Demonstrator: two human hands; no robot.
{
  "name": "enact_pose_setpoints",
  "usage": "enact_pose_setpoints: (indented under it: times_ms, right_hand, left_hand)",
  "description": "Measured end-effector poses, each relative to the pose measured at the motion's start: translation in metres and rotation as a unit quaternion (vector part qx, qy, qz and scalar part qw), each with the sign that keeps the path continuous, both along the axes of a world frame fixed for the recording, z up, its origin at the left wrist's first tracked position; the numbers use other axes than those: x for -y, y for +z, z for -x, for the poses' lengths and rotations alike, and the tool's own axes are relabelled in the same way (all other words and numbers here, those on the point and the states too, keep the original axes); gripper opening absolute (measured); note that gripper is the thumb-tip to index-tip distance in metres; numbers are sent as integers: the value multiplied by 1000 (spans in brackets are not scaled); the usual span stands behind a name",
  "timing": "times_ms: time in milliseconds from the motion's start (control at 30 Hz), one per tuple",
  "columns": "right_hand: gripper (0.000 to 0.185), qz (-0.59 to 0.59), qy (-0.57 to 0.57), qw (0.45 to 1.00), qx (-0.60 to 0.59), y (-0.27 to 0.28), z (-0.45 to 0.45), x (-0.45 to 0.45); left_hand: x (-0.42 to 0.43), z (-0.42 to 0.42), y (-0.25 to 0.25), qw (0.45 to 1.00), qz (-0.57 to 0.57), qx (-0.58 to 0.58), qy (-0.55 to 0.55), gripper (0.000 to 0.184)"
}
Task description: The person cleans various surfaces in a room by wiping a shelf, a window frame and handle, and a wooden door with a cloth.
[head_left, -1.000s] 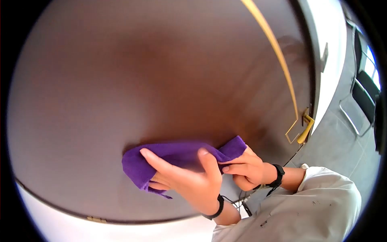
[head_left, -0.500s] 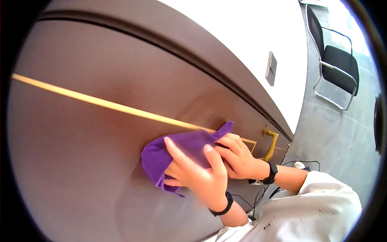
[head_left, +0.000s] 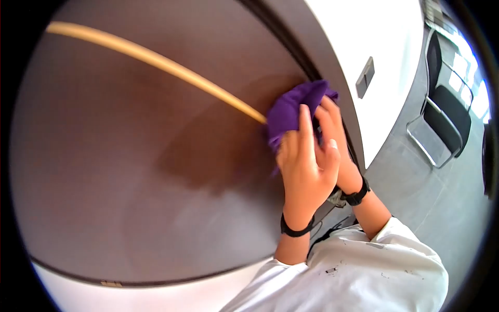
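Note:
A bunched purple cloth (head_left: 291,112) is pressed against a dark brown door (head_left: 130,171), at the right end of its gold strip (head_left: 156,58). My left hand (head_left: 306,166) holds the cloth from below, its fingers against it and the thumb sticking up. Close beside it on the right, my right hand (head_left: 335,130) grips the cloth's other side, with some of its fingers hidden by folds and by my left hand. Both wrists wear black bands. The door handle is out of sight behind my hands and the cloth.
A dark door frame runs along the right, beside a white wall with a grey switch plate (head_left: 365,78). Further right, a black chair (head_left: 444,117) with metal legs stands on grey floor tiles (head_left: 416,208). A hinge (head_left: 111,284) shows at the door's lower edge.
Both hands and the cloth have moved up and to the right along the door, toward the frame. The cloth is more bunched. The view has turned, and the gold handle is now covered.

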State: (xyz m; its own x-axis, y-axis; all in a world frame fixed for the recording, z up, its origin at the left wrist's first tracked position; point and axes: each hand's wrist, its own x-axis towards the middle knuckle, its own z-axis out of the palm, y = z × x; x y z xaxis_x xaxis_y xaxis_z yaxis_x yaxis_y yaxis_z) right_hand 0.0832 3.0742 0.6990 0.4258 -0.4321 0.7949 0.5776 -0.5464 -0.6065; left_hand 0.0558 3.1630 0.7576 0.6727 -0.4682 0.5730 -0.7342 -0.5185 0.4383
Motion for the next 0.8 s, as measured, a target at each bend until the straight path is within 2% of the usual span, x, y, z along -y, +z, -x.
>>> enact_pose_setpoints:
  times_ms: [33, 67, 133, 200, 267, 333, 400, 467, 533, 667, 700, 800]
  right_hand:
    - [50, 8, -1, 1000, 7, 5, -3, 5]
    - [50, 2, 3, 1000, 5, 8, -5, 7]
    - [50, 32, -13, 999, -16, 18, -5, 13]
    - [50, 58, -13, 998, -4, 35, -6, 13]
    - [51, 60, -15, 998, -13, 48, -6, 7]
    - [52, 47, 9, 999, -4, 59, -5, 1]
    - [53, 106, -5, 994, 6, 64, -2, -10]
    - [52, 84, 18, 996, 32, 67, 0, -24]
    - [52, 99, 28, 993, 52, 86, 16, -67]
    - [55, 161, 47, 982, 88, 108, 37, -135]
    - [55, 148, 55, 984, 77, 79, 8, -65]
    - [57, 187, -2, 979, 79, 72, 10, -81]
  left_hand:
    - [-3, -3, -8, 998, 43, 16, -53, 62]
    - [-11, 2, -6, 994, 58, -64, -63, 60]
    - [-28, 4, -16, 984, 116, -105, -88, 60]
    - [-50, 9, -22, 946, 155, -269, -91, 61]
    - [-68, 8, -46, 940, 199, -256, -110, 62]
    - [-79, 18, -49, 912, 259, -298, -111, 63]
    - [-90, 30, -53, 914, 285, -277, -88, 61]
    - [-90, 35, -51, 903, 336, -259, -73, 59]
    - [-128, 49, -37, 891, 338, -284, -109, 58]
    - [-188, 71, -22, 880, 376, -257, -133, 56]
    - [-116, 46, -44, 889, 370, -239, -122, 53]
    - [-127, 51, -44, 895, 381, -209, -98, 51]
